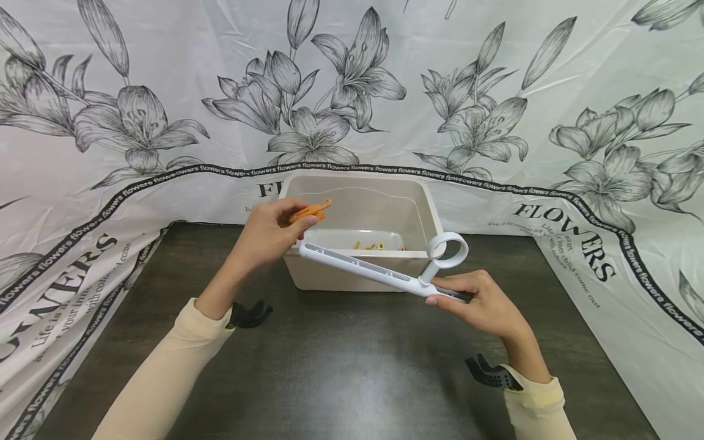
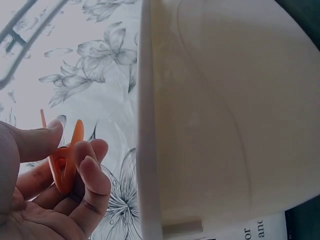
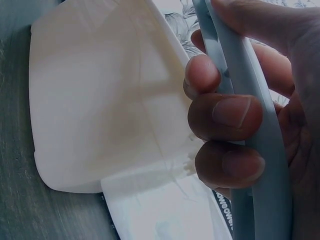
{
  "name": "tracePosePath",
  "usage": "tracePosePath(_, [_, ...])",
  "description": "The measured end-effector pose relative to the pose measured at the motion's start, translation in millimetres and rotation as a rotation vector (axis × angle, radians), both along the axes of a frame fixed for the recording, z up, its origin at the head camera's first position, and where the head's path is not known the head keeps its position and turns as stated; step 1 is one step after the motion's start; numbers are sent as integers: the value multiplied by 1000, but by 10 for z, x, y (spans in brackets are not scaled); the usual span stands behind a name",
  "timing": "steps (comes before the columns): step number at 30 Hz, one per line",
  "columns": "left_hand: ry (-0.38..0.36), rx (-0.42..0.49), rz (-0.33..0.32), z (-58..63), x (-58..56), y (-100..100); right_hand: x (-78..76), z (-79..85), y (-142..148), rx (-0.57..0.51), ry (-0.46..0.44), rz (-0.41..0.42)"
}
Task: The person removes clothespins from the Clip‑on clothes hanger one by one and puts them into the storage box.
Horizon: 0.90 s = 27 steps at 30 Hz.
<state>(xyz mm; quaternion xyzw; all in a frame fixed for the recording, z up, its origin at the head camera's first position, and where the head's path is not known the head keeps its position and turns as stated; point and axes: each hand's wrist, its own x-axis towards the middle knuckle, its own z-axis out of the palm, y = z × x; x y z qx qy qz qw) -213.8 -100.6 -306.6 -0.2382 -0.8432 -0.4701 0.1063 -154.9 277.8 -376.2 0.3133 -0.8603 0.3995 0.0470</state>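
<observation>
My left hand [image 1: 274, 227] pinches an orange clothes peg [image 1: 309, 212] with a small hook, above the left front of a beige plastic bin [image 1: 352, 274]. In the left wrist view the peg [image 2: 64, 170] sits between thumb and fingers, its two arms spread in a V. My right hand [image 1: 484, 304] grips the right end of a long white plastic hanger [image 1: 357, 267] that has a round ring. The hanger slants across the bin's front, its left end close below my left hand. Right-hand fingers [image 3: 225, 117] curl round the bar in the right wrist view.
Several small yellow pieces [image 1: 379, 245] lie at the bottom of the bin. The bin stands at the back of a dark table [image 1: 352, 366], against a white cloth [image 1: 352, 79] printed with flowers. Dark straps [image 1: 250, 315] sit on both wrists.
</observation>
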Motion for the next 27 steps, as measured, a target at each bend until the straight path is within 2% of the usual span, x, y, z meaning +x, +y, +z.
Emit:
tracePosePath(4, [22,-60,31,-93,-173,-42,6,22,-12,-5,-4,13])
tracePosePath(7, [21,-85,60,-103,-246,-58,3,23,-19,-11,2,24])
tracePosePath(14, [46,-139,81,-77,-364,-74,47,59,-42,-2,6,3])
tracePosePath(22, [54,-219,98,-52,-462,-49,166,298,-156,14,-45,-17])
tracePosePath(27, [5,-256,86,-87,-497,-49,175,324,-180,14,-49,-11])
